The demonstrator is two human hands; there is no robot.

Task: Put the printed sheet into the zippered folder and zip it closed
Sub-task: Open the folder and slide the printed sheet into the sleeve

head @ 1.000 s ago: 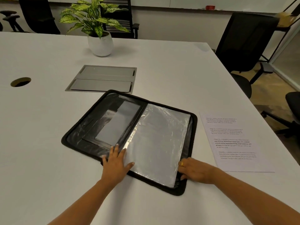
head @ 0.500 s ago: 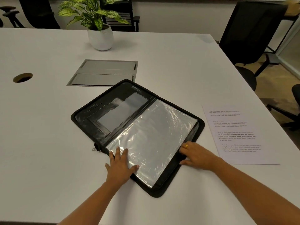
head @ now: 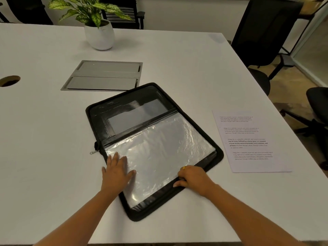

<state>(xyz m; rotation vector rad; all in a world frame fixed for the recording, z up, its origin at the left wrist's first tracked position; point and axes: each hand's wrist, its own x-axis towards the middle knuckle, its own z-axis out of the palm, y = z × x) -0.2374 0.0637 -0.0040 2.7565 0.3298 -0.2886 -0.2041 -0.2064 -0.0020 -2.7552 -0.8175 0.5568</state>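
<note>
The black zippered folder [head: 99,125] lies open on the white table, turned at an angle, its spine running from lower left to upper right. Clear plastic sleeves [head: 159,150] fill the nearer half. A zipper pull [head: 93,152] sticks out at the left end of the spine. My left hand [head: 116,172] lies flat with straight fingers on the sleeves' left corner. My right hand [head: 192,177] has its fingers curled over the folder's near right edge and grips it. The printed sheet [head: 248,141] lies flat on the table to the right of the folder, apart from it.
A grey cable hatch [head: 104,75] is set into the table behind the folder. A potted plant [head: 98,32] stands farther back, and a round cable hole [head: 9,80] is at the left. Black office chairs [head: 266,32] stand past the table's right edge.
Under both hands the folder has rotated on the table, its far end swinging to the right. The printed sheet has stayed where it was.
</note>
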